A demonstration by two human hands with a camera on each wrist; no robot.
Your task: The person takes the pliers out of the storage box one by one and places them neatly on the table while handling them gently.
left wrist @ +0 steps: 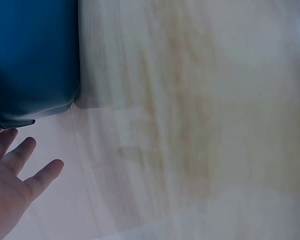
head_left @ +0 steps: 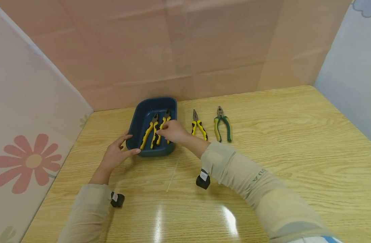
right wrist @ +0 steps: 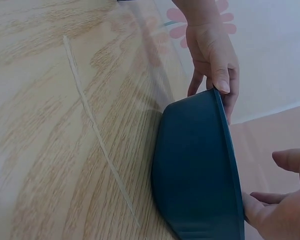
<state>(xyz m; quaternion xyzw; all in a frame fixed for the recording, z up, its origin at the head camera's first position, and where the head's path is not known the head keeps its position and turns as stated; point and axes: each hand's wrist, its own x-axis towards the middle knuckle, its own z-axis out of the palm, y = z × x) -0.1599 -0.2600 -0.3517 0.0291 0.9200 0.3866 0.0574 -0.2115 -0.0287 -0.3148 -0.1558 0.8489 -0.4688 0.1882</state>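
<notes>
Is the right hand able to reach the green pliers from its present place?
Probably yes: the green pliers lie uncovered; the right hand can pass above the yellow pliers beside the bin.

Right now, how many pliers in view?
4: left pliers and right pliers inside the blue bin; yellow-black pliers on the table beside it; green-handled pliers farther right. The right hand could hide more.

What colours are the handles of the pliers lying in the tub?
Yellow and black handles; the head view shows them best.
</notes>
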